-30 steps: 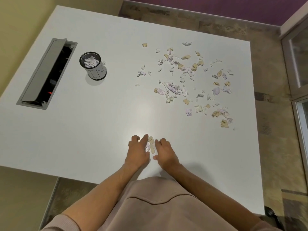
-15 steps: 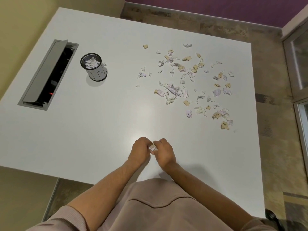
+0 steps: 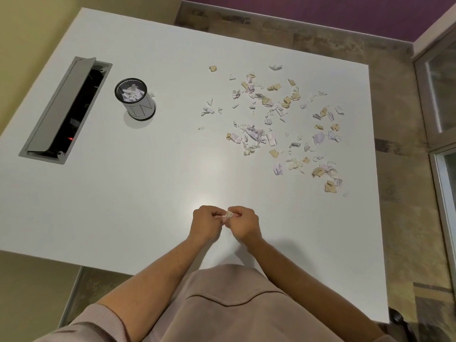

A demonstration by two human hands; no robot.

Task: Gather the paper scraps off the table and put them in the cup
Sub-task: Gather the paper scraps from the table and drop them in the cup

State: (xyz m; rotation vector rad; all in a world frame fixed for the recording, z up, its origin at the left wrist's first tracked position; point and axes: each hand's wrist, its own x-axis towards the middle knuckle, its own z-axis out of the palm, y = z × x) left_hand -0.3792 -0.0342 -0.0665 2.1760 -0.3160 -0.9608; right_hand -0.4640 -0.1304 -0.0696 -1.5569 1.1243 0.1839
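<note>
Near the front middle of the white table (image 3: pixel 123 206), my left hand (image 3: pixel 206 224) and my right hand (image 3: pixel 243 224) meet with curled fingers and pinch a small wad of paper scraps (image 3: pixel 228 214) between them. Many white, lilac and tan paper scraps (image 3: pixel 274 119) lie scattered over the far right part of the table. A black mesh cup (image 3: pixel 135 102) with a white band stands at the far left, holding several scraps inside. One scrap (image 3: pixel 151 95) lies right beside the cup.
An open grey cable hatch (image 3: pixel 66 111) is set into the table left of the cup. Patterned floor (image 3: pixel 407 218) runs past the table's right edge, with a glass door (image 3: pixel 441 82) at the far right.
My flat hands, which had a few scraps on the table between them, curled their fingers, gathered those scraps into a wad and now hold it just off the surface.
</note>
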